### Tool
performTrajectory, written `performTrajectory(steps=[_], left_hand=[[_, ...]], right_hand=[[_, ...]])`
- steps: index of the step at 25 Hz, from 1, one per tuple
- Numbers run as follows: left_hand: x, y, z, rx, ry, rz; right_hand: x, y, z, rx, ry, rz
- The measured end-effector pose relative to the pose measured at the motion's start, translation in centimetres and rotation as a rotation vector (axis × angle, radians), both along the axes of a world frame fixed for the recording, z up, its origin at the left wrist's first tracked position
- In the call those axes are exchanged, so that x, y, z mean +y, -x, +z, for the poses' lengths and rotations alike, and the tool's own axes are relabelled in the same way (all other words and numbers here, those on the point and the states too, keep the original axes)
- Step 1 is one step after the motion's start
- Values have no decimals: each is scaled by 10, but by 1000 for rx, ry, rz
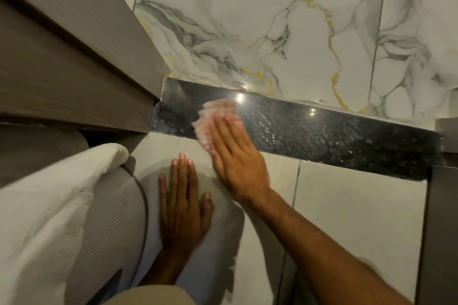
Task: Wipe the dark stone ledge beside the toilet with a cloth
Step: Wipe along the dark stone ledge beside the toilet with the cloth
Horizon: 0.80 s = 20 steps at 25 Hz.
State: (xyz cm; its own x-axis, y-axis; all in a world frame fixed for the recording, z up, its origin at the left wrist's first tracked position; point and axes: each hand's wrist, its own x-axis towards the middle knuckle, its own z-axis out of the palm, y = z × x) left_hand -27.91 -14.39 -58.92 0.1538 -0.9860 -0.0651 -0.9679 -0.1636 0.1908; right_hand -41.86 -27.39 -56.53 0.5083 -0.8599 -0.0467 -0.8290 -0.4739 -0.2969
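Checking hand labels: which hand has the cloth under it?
The right hand, pressing the pinkish cloth on the dark ledge; the left hand lies flat on pale tile, empty.

motion-blurred cloth [215,119], half hidden under right hand [235,158]

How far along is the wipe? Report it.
Done: unclear; no stretch of the dark speckled stone ledge looks distinctly clean. In hand: right hand presses the pink-white cloth flat near its left end; left hand braces on grey tile. Left: probably the long stretch rightward.
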Motion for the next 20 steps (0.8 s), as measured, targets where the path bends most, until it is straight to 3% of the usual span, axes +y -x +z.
performTrajectory(steps=[2,4,9,11,14,15,18,20], left_hand=[[0,1,1,-13,-24,-17],[-2,-3,-4,-11,-13,-69],[-10,-10,-5,-7,19,-74],[-13,-8,0,-8,14,-50],[-13,-5,2,-30,4,-49],[-13,-6,0,-44,6,-30],[-7,-7,-2,-41,12,62],[-7,-6,1,-27,8,80]], right_hand=[[-18,-7,1,-11,-21,-202],[-47,-32,0,-19,-25,-261],[-1,-3,-8,-35,-8,36],[12,12,-6,-5,-37,-54],[-23,-28,-1,-45,-70,-301],[-35,-46,-1,-40,-86,-249],[-29,-55,-5,-5,-59,177],[-9,-25,-2,-1,-20,238]])
